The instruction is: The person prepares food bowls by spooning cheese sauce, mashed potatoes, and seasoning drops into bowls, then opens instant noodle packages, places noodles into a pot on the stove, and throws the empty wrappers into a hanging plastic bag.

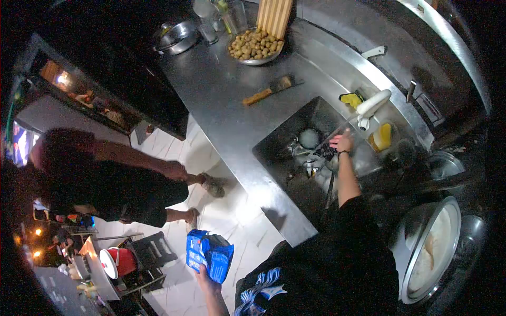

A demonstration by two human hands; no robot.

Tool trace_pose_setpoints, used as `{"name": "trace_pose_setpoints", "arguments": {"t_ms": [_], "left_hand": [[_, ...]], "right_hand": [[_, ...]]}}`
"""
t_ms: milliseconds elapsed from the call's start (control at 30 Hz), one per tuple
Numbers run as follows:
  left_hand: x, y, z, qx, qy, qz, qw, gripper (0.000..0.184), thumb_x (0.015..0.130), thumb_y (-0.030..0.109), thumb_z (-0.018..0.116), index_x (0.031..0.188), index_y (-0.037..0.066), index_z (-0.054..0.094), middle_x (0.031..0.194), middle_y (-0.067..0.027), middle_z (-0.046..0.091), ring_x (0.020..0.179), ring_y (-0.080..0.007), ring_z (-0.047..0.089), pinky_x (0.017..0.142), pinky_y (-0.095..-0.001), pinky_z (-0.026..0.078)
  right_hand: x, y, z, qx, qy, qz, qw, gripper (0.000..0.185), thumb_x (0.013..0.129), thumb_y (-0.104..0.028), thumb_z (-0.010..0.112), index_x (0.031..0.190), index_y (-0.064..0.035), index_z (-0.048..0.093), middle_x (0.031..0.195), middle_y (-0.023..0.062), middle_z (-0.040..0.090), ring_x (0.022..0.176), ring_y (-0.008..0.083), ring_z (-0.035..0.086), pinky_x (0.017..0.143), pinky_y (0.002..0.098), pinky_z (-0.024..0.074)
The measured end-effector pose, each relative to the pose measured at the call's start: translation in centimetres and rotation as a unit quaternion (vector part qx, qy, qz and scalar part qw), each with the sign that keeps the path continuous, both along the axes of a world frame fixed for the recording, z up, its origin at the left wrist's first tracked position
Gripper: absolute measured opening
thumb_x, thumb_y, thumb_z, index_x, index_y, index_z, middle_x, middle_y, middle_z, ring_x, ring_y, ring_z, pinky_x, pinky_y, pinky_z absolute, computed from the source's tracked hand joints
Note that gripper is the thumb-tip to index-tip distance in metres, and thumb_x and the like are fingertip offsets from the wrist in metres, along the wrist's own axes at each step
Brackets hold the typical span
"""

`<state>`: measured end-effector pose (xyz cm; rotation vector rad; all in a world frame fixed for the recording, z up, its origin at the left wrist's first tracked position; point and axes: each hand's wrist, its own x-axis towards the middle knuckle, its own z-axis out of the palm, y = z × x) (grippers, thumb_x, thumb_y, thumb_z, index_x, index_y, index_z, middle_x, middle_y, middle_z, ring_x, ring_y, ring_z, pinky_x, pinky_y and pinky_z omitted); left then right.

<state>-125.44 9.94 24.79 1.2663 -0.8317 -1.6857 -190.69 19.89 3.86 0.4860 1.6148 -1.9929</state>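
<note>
My left hand [208, 282] holds a crumpled blue packet [211, 255] by its lower edge, over the floor left of the counter. My right hand [341, 143] reaches into the dark sink [274, 139], just below the white faucet [371, 108]. Its fingers are bent over dark items among the dishes, and what they touch is too small to make out. A round pale item [309, 138] and shiny metal utensils [311, 168] lie in the sink, left of this hand.
A bowl of potatoes [255, 46], a striped board [274, 18] and a wooden-handled cleaver [268, 90] are on the counter. Yellow sponges [380, 137] lie by the faucet. A large metal bowl [429, 253] stands at right. Another person [110, 174] stands at left.
</note>
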Motion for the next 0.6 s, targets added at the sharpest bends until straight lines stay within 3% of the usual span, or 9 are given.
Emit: {"name": "trace_pose_setpoints", "arguments": {"t_ms": [33,100,133,200,267,400,600], "left_hand": [[0.0,0.0,0.1,0.017,-0.008,0.011,1.0,0.065,0.082,0.028,0.066,0.134,0.009,0.033,0.124,-0.0116,0.05,0.11,-0.0272,0.052,0.09,-0.0418,0.047],[-0.1,0.1,0.1,0.019,0.005,0.015,1.0,0.064,0.082,0.028,0.067,0.134,0.009,0.034,0.124,-0.0114,0.05,0.109,-0.0268,0.053,0.089,-0.0415,0.047],[-0.3,0.0,0.4,0.019,0.018,0.02,0.999,0.064,0.082,0.029,0.067,0.133,0.009,0.034,0.123,-0.0112,0.051,0.108,-0.0263,0.053,0.089,-0.0413,0.048],[-0.7,0.3,0.8,0.022,0.007,0.038,0.999,0.064,0.081,0.028,0.067,0.133,0.009,0.034,0.122,-0.0111,0.051,0.107,-0.026,0.054,0.088,-0.0412,0.049],[-0.9,0.4,1.2,0.026,0.004,0.049,0.998,0.063,0.08,0.026,0.069,0.131,0.009,0.035,0.118,-0.0108,0.053,0.102,-0.0257,0.057,0.084,-0.0419,0.051],[-1.0,0.2,1.4,0.027,0.01,0.05,0.998,0.063,0.079,0.024,0.071,0.129,0.009,0.036,0.114,-0.0098,0.054,0.098,-0.0242,0.058,0.082,-0.0404,0.052],[-0.9,0.8,0.9,0.012,0.038,0.104,0.994,0.054,0.08,0.017,0.069,0.124,0.006,0.041,0.112,-0.0093,0.057,0.097,-0.0226,0.059,0.084,-0.0375,0.05]], "right_hand": [[-1.0,1.3,1.3,0.001,-0.051,-0.02,0.999,0.059,0.093,-0.047,0.041,0.116,0.0074,0.047,0.079,0.0211,0.064,0.055,0.0324,0.062,0.049,0.0415,0.0518],[-0.9,1.9,3.6,0.052,0.134,-0.246,0.959,0.067,0.089,-0.053,0.045,0.12,0.006,0.045,0.081,0.0218,0.064,0.061,0.035,0.062,0.052,0.0468,0.051],[-3.9,3.7,-0.3,0.231,0.259,-0.227,0.91,0.072,0.086,-0.057,0.047,0.124,0.0039,0.043,0.086,0.0216,0.064,0.065,0.0358,0.062,0.055,0.0473,0.0502],[-7.2,4.8,-2.3,0.473,0.301,-0.105,0.822,0.079,0.081,-0.062,0.052,0.13,-0.0007,0.041,0.098,0.0215,0.063,0.078,0.0368,0.062,0.063,0.0474,0.0488],[-7.1,4.9,2.5,0.532,0.228,-0.014,0.815,0.081,0.078,-0.065,0.052,0.129,-0.002,0.045,0.108,0.022,0.06,0.09,0.0358,0.061,0.071,0.0461,0.0477],[-5.1,3.2,4.1,0.51,0.265,-0.028,0.818,0.078,0.078,-0.063,0.05,0.126,-0.0008,0.049,0.112,0.022,0.059,0.094,0.0344,0.06,0.074,0.0451,0.0469],[0.0,-2.0,4.0,0.476,0.439,-0.031,0.762,0.069,0.08,-0.054,0.049,0.124,-0.0006,0.049,0.113,0.0213,0.059,0.097,0.0339,0.059,0.077,0.0448,0.0464]]}}
